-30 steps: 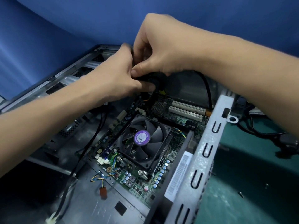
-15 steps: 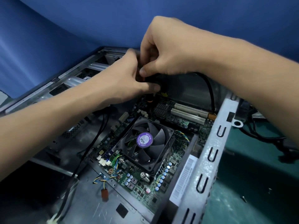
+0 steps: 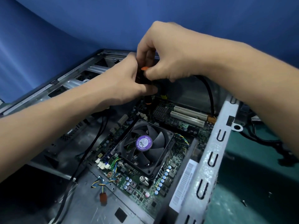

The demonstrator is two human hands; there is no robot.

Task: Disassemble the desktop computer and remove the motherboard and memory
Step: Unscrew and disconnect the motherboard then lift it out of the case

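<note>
The motherboard [image 3: 182, 126] lay flat in the open case [image 3: 215, 151], centre frame, with the fan [image 3: 144, 143] in its middle. Above its far edge, in the upper centre, the screwdriver [image 3: 148, 101] stood nearly upright, tip down. Your left hand [image 3: 123, 84] gripped the handle lower, nearer the board; your right hand [image 3: 166, 54] pinched its top.

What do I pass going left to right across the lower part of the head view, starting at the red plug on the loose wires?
First the red plug, then cooling fan, barcode sticker, slotted case panel, loose screw on the green mat.
</note>
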